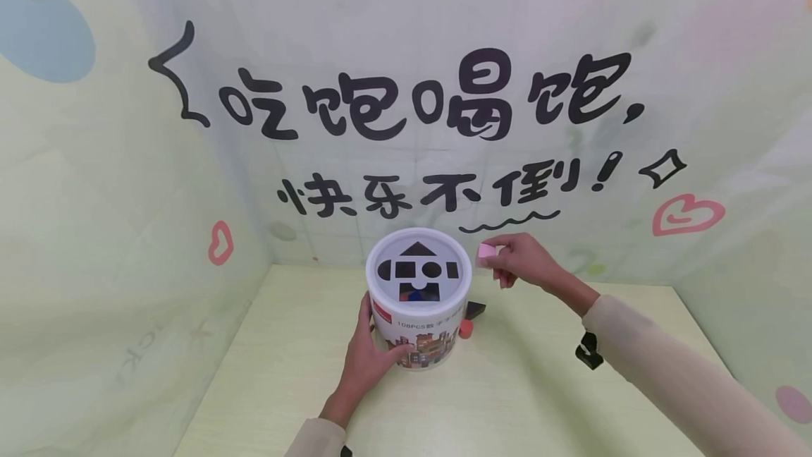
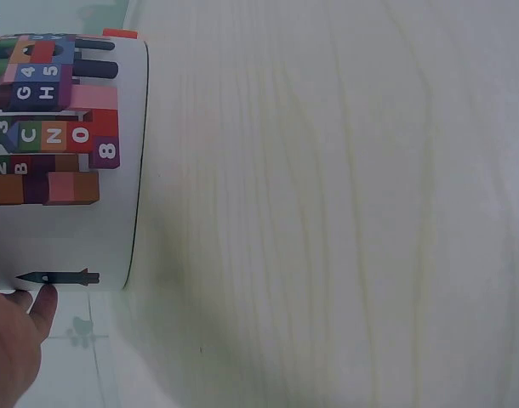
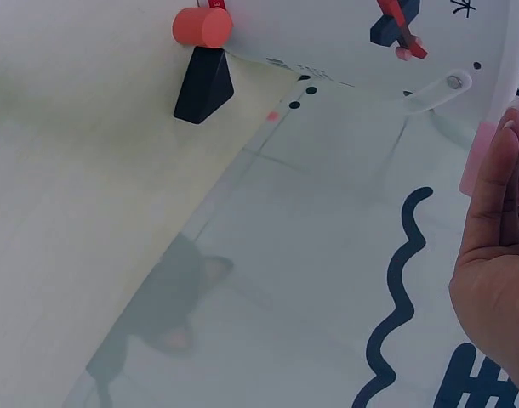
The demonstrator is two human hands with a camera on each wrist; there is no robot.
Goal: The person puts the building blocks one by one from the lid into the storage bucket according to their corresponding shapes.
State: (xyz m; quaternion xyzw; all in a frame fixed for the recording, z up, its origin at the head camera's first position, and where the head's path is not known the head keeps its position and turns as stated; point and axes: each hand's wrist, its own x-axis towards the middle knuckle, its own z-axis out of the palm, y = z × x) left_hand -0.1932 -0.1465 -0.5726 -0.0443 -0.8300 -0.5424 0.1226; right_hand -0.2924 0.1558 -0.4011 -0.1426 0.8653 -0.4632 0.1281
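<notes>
A white bucket (image 1: 419,326) stands on the table, its lid (image 1: 414,240) pierced with several shaped holes; coloured pieces show through the lowest one. My left hand (image 1: 363,365) grips the bucket's left side, thumb across the printed front. In the left wrist view, fingertips (image 2: 43,306) touch the bucket's wall (image 2: 68,238). Right of the lid and beside its rim, my right hand (image 1: 523,261) pinches a small pink block (image 1: 487,252). The right wrist view shows this block (image 3: 475,161) close to the bucket, partly hidden by the fingers.
An orange-red cylinder block (image 1: 466,329) and a black triangular block (image 1: 476,310) lie on the table against the bucket's right side. A printed backdrop (image 1: 406,27) rises behind the table (image 1: 507,400) and along both sides. The bucket has a white handle (image 3: 438,92).
</notes>
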